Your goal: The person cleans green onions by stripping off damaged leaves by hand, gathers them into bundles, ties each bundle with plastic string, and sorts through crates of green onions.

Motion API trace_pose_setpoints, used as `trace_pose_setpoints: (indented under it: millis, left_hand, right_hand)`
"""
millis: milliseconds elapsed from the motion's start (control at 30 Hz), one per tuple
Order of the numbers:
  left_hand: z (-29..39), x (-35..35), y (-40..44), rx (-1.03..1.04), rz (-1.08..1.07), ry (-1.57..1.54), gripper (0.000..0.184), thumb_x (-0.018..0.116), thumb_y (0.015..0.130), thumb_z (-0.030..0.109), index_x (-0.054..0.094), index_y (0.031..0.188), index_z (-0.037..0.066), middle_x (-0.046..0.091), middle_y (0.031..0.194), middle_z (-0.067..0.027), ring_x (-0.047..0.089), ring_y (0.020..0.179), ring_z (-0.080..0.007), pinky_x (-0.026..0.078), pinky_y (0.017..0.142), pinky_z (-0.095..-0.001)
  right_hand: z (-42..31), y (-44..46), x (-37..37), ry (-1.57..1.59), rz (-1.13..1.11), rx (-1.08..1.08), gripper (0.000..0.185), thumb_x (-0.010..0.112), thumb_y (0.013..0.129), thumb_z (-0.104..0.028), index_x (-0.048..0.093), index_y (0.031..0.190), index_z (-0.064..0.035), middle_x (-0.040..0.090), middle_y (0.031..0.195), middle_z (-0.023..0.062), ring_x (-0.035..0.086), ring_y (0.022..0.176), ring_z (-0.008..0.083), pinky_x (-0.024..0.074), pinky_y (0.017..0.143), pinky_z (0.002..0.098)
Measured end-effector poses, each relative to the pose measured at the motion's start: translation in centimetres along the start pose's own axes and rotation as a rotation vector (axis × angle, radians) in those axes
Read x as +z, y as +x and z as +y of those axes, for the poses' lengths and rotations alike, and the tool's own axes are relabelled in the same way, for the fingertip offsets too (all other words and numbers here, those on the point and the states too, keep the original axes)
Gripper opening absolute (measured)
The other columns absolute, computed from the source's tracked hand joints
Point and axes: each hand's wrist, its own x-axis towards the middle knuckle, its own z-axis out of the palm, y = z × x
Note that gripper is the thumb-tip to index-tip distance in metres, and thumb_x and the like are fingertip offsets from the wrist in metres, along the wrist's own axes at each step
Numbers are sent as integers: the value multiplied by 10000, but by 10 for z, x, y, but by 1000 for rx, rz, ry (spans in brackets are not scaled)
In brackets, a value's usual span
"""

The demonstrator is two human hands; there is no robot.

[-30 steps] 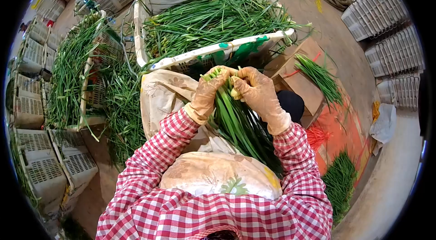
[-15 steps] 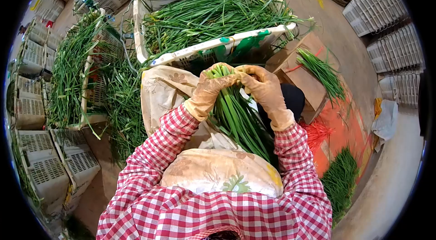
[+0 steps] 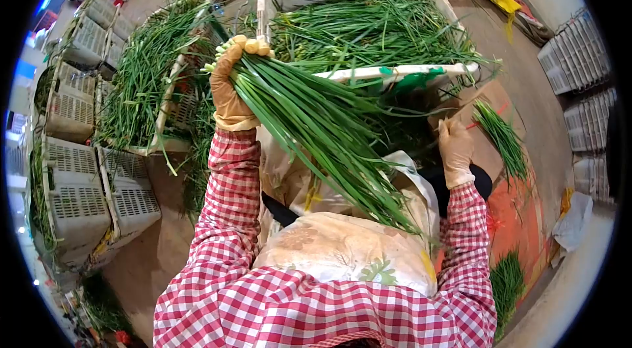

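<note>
My left hand, in a tan glove, is wrapped round the pale stem ends of a bunch of garlic chives. The leaves slant down to the right across my lap. My right hand, also gloved, is off to the right with its fingers pressed together. Thin leaves reach toward its fingertips, but whether it pinches one is unclear. Beside it, a tied bundle of chives with a red tie lies on a cardboard box.
A white crate heaped with loose chives stands ahead. Another full crate is at the left, near stacked crates. More chives lie on the orange sheet at right. White crates are stacked by the right wall.
Both hands were together over my lap on the bunch. My left hand has carried it up and left, and my right hand has moved away to the right. The view has shifted too.
</note>
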Motion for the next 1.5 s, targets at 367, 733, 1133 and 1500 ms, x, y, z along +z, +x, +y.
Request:
trace_pose_setpoints:
  millis: [367, 733, 1133, 1500]
  left_hand:
    - [49, 26, 17, 87, -414, 19, 209, 542, 884, 173, 570, 1040, 36, 497, 686, 14, 456, 607, -108, 394, 648, -244]
    - [-72, 187, 37, -162, -1193, 1208, 285, 550, 903, 242, 588, 1115, 55, 643, 855, -78, 637, 802, -180, 535, 722, -270]
    - [-196, 121, -30, 294, -1565, 1528, 205, 649, 803, 275, 616, 807, 73, 618, 717, -80, 613, 641, -249, 510, 607, -395]
    - [-84, 176, 25, -84, -653, 943, 428, 615, 858, 251, 504, 1208, 31, 556, 1150, -101, 560, 1015, -216, 467, 884, -333]
  right_hand:
    - [19, -25, -7, -276, -664, 112, 512, 600, 857, -363, 541, 1258, -49, 663, 1033, 179, 635, 960, 342, 504, 838, 421]
    - [-52, -27, -38, 41, -452, 60, 321, 638, 819, -304, 659, 1065, -98, 675, 944, 162, 647, 898, 336, 508, 787, 403]
    - [12, -90, 10, 435, -692, -523, 566, 574, 894, -315, 387, 1387, -111, 415, 1397, 86, 427, 1255, 272, 308, 1069, 402]
    - [-143, 84, -109, 1241, 121, -615, 1033, 814, 649, -365, 239, 1452, -64, 297, 1466, 166, 288, 1361, 331, 130, 1131, 439]
